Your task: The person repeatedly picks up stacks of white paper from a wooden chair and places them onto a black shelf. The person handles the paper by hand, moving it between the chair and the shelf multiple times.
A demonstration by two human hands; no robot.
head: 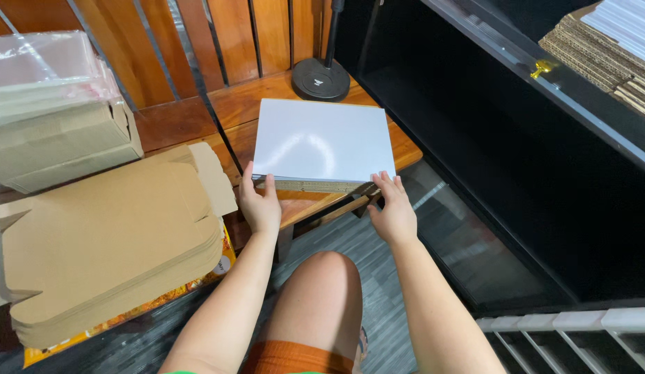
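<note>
Item: stack of white-faced cardboard sheets (322,142), lying flat on the wooden tabletop (239,104), directly ahead of both hands and extending away from them; its long axis is running crosswise, from one hand to the other, with the near edge overhanging the tabletop's front slightly. Left hand (260,204) is gripping the near-left corner, thumb on top and fingers curling under the edge. Right hand (390,208) is gripping the near-right corner, fingers spreading over the corrugated edge; how far they are closing beneath is not visible. Both hands are sitting about equally near, one at each end of the near edge. Beyond the stack, farther from the hands: a round black stand base (321,77). To the left of the left hand: a pile of flat brown die-cut box blanks (108,242), and behind it taped cartons under clear plastic (56,104). To the right of the right hand: a dark shelf unit (502,138) holding more corrugated sheets (599,48).
</note>
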